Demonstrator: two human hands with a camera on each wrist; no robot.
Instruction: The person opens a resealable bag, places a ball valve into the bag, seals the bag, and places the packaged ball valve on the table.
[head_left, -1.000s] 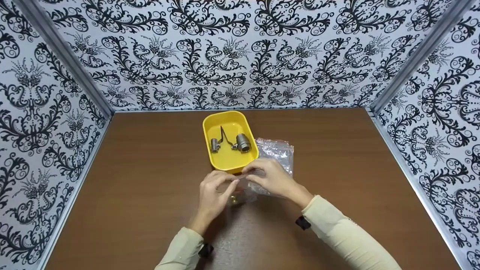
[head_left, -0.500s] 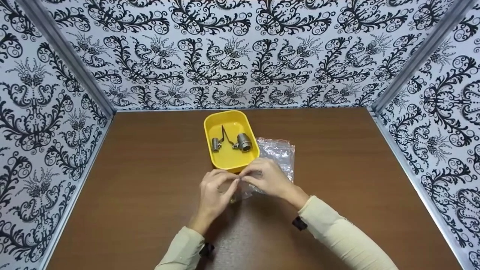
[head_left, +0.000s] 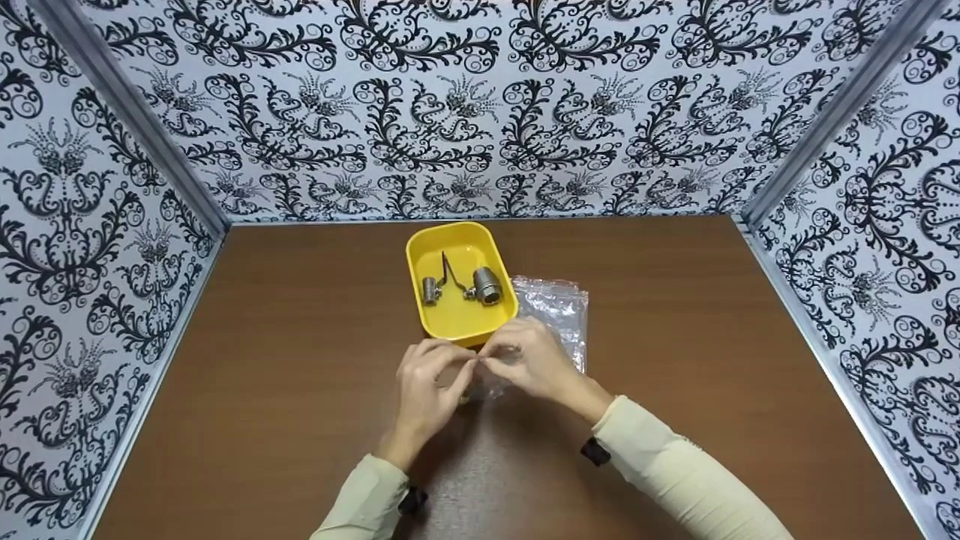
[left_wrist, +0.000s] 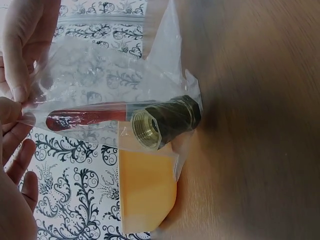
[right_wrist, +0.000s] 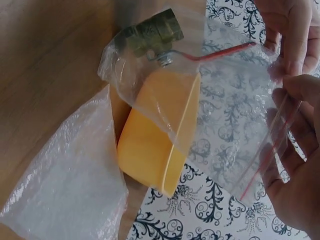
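Observation:
A clear zip bag (left_wrist: pixel 95 75) hangs from both hands, its lower end close over the table. Inside it is a brass ball valve (left_wrist: pixel 172 120) with a red lever handle (right_wrist: pixel 227 51), its threaded opening facing the left wrist camera. My left hand (head_left: pixel 424 386) pinches the bag's top edge between thumb and fingers. Right beside it, my right hand (head_left: pixel 540 360) pinches the same edge, fingertips meeting the left ones. A red zip line (right_wrist: pixel 265 170) crosses under the right fingers in the right wrist view. From the head, the hands mostly hide the bag.
Just beyond the hands stands a yellow tray (head_left: pixel 461 326) holding two grey metal ball valves (head_left: pixel 487 286) with dark levers. More clear zip bags (head_left: pixel 559 307) lie to its right, partly behind the right hand. Patterned panels (head_left: pixel 480 112) enclose the brown table (head_left: pixel 300 337) at back and sides.
My right hand has slid slightly left along the bag's edge, bringing its fingertips against the left ones. The left hand has barely moved. The brass valve shows less in the head view.

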